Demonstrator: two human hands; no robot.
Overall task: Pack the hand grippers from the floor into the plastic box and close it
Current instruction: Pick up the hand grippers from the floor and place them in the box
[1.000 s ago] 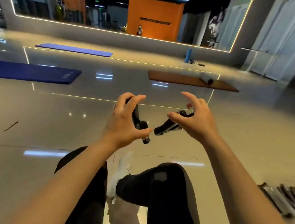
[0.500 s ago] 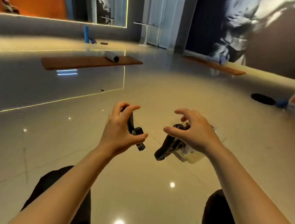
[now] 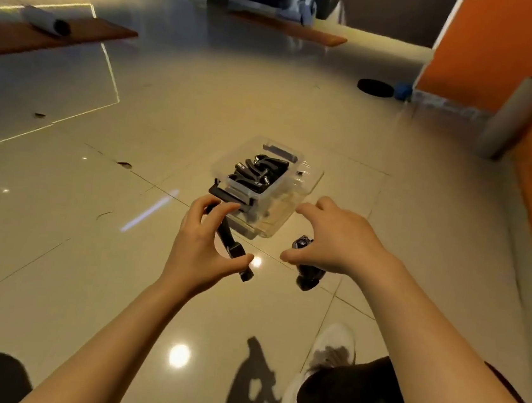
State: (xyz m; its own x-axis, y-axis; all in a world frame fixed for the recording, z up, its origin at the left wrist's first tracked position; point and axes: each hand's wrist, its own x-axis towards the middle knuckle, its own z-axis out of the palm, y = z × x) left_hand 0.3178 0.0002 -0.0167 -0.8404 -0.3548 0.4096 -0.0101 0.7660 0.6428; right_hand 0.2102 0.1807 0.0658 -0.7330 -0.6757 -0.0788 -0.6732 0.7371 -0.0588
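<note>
Nearest the camera, two bare forearms reach out over the tiled floor (image 3: 54, 243). Each hand carries one black hand gripper, two in all. The left hand (image 3: 200, 253) curls its fingers (image 3: 213, 212) and thumb round the left gripper (image 3: 231, 247), whose handle pokes out below the thumb. The right hand (image 3: 336, 242) curls over the right gripper (image 3: 307, 275), which hangs beneath its palm. Just beyond both sets of fingertips, one clear plastic box (image 3: 260, 180) sits open on the floor, several more grippers (image 3: 258, 170) inside; their number is unclear.
</note>
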